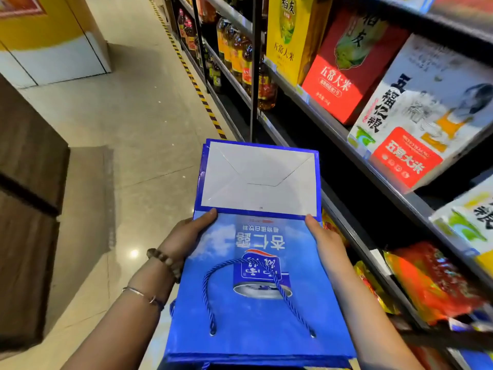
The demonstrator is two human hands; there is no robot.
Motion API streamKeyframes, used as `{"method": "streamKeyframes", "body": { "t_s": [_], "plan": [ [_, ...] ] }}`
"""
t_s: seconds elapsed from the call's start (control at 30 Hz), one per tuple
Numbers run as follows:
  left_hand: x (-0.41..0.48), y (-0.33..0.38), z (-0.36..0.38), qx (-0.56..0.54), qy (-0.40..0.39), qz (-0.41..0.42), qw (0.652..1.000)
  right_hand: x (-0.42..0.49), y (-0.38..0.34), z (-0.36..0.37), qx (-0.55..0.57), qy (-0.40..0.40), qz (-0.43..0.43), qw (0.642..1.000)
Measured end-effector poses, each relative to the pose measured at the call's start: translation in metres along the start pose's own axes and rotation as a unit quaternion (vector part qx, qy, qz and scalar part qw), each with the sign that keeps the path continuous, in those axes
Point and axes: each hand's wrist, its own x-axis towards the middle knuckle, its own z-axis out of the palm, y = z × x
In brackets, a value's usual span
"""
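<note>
Bags (248, 316) between left hand (186, 235), right hand (323, 236)

Bags (240, 324) btwn L hand (186, 235) and R hand (324, 237); shelf (397, 193) right, prob. cabinet (29, 166) left.

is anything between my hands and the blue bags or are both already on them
Nothing visible stands between them. The left hand holds the left edge of the flat blue bags and the right hand holds the right edge, both thumbs on top just below the folded white base.
</note>
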Motion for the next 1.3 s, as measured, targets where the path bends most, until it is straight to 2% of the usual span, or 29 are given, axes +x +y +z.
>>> {"method": "streamKeyframes", "body": {
  "t_s": [0.13,0.43,0.63,0.83,1.0,1.1,1.23,1.3],
  "plan": [
    [0.079,0.050,-0.021,-0.006,-0.010,-0.051,0.999,0.067,-0.023,0.047,0.021,0.014,0.007,1.000],
    [0.280,0.184,-0.061,0.107,-0.057,-0.042,0.992,0.204,-0.084,0.164,0.030,0.110,0.034,0.993],
    [0.383,0.245,-0.054,0.156,-0.130,-0.050,0.978,0.278,-0.119,0.202,0.066,0.192,0.039,0.978],
    [0.508,0.274,-0.023,0.164,-0.207,-0.134,0.955,0.372,-0.120,0.223,0.133,0.256,0.047,0.956],
    [0.595,0.290,0.014,0.186,-0.201,-0.193,0.942,0.450,-0.119,0.231,0.178,0.283,0.088,0.939],
    [0.649,0.297,0.038,0.231,-0.193,-0.203,0.932,0.495,-0.120,0.230,0.198,0.329,0.108,0.917],
    [0.709,0.295,0.070,0.273,-0.186,-0.207,0.921,0.548,-0.117,0.218,0.217,0.351,0.131,0.901],
    [0.736,0.294,0.090,0.285,-0.221,-0.204,0.910,0.574,-0.114,0.208,0.216,0.381,0.131,0.889]
  ]
}}
